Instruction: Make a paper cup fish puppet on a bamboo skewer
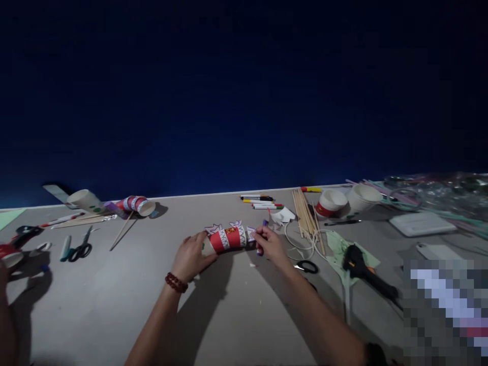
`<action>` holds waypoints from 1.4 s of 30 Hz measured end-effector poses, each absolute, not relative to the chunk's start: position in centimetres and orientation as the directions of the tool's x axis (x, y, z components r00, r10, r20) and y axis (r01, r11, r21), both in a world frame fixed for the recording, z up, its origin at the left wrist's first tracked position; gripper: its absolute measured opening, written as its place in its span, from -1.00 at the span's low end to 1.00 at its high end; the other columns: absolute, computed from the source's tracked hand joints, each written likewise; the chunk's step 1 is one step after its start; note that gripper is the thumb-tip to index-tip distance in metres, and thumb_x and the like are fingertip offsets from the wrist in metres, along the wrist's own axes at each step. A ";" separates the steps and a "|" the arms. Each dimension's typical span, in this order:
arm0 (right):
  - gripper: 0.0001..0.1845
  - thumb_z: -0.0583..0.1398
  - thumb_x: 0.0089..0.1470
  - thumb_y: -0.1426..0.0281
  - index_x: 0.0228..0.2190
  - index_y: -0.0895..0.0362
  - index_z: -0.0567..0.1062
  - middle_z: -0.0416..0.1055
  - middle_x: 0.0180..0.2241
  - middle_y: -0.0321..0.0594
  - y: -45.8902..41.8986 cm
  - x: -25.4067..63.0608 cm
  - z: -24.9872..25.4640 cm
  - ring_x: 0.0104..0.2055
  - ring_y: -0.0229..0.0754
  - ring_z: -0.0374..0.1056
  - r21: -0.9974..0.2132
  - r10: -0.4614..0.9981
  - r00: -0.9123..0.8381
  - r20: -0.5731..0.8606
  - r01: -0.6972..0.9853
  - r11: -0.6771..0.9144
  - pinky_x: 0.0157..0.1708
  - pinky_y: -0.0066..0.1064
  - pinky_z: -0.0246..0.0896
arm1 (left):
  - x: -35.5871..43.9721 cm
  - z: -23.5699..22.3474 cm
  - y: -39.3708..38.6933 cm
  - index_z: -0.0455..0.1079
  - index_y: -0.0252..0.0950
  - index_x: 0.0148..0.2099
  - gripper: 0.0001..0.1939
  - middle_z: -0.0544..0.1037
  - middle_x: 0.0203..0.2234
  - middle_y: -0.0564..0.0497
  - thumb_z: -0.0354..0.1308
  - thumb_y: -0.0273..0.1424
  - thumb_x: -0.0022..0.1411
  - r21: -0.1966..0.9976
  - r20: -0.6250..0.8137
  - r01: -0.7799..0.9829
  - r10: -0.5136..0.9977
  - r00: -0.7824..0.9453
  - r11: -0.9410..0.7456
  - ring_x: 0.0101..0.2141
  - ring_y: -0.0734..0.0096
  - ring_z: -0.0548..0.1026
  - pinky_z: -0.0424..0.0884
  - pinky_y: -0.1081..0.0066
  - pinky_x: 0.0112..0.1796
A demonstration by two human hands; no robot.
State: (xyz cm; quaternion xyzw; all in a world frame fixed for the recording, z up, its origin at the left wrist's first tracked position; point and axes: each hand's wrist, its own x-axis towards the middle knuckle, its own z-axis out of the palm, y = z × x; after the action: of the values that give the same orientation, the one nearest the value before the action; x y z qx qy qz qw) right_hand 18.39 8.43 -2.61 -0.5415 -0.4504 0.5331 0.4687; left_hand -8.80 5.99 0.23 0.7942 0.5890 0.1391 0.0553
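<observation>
A curved body of joined red and white paper cups (229, 239) lies across the middle of the table, with purple-outlined paper cutouts (214, 229) standing along its top. My left hand (190, 255) is closed around its left end, and the fingers hide part of the cup there. At the right end, my right hand (270, 243) pinches a small white paper cutout (250, 234) with purple lines, close against the last cup's rim. Just behind those fingers is a purple marker (265, 222); whether the hand touches it I cannot tell.
To the right are wooden sticks (303, 213), scissors (308, 266), a glue gun (369, 274), paper cups (332, 202) and a white cable. Markers (263, 203) lie at the back. Leftward are another cup craft (136, 205), scissors (81, 250) and another person's arm (5, 315).
</observation>
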 end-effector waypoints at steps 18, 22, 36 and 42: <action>-0.83 0.23 0.04 0.25 -0.43 0.09 0.43 0.36 -0.44 -0.30 6.8 20.2 1.5 -0.35 -0.18 0.31 -0.975 0.985 -0.031 0.169 0.139 0.171 -0.38 -0.42 0.22 | -9.6 1.5 5.5 0.28 -0.24 0.19 -0.37 0.54 0.05 -0.13 0.33 -0.20 0.11 0.621 0.185 0.652 0.890 0.416 -0.434 0.01 0.11 0.54 0.47 0.26 0.00; -0.82 0.24 0.03 0.24 -0.44 0.08 0.42 0.35 -0.45 -0.31 6.9 20.3 0.5 -0.37 -0.18 0.30 -0.981 0.987 -0.010 0.158 0.112 0.158 -0.38 -0.41 0.22 | -9.6 1.4 5.4 0.26 -0.25 0.21 -0.36 0.52 0.07 -0.14 0.33 -0.22 0.13 0.642 0.190 0.631 0.888 0.419 -0.435 0.04 0.11 0.52 0.45 0.24 0.04; -0.92 0.19 -0.04 0.33 -0.47 0.07 0.39 0.36 -0.48 -0.33 7.3 20.0 -1.0 -0.43 -0.19 0.30 -0.984 0.991 -0.001 0.137 0.111 0.136 -0.46 -0.42 0.23 | -9.7 1.9 5.4 0.27 -0.26 0.22 -0.35 0.47 0.13 -0.18 0.33 -0.20 0.13 0.685 0.208 0.575 0.877 0.434 -0.447 0.10 0.04 0.47 0.41 0.16 0.10; -0.90 0.19 -0.03 0.30 -0.46 0.07 0.40 0.36 -0.48 -0.33 7.3 19.9 -1.1 -0.43 -0.19 0.29 -0.985 0.990 0.029 0.135 0.117 0.130 -0.45 -0.41 0.22 | -9.7 1.6 5.3 0.25 -0.26 0.22 -0.34 0.48 0.13 -0.20 0.33 -0.21 0.13 0.687 0.200 0.580 0.881 0.430 -0.439 0.09 0.03 0.47 0.42 0.13 0.10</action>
State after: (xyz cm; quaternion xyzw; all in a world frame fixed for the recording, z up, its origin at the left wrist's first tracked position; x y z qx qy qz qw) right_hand 19.89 7.33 -1.13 -0.5026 -0.5507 0.4268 0.5118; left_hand -9.75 5.31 1.64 0.8011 0.4557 0.2785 0.2702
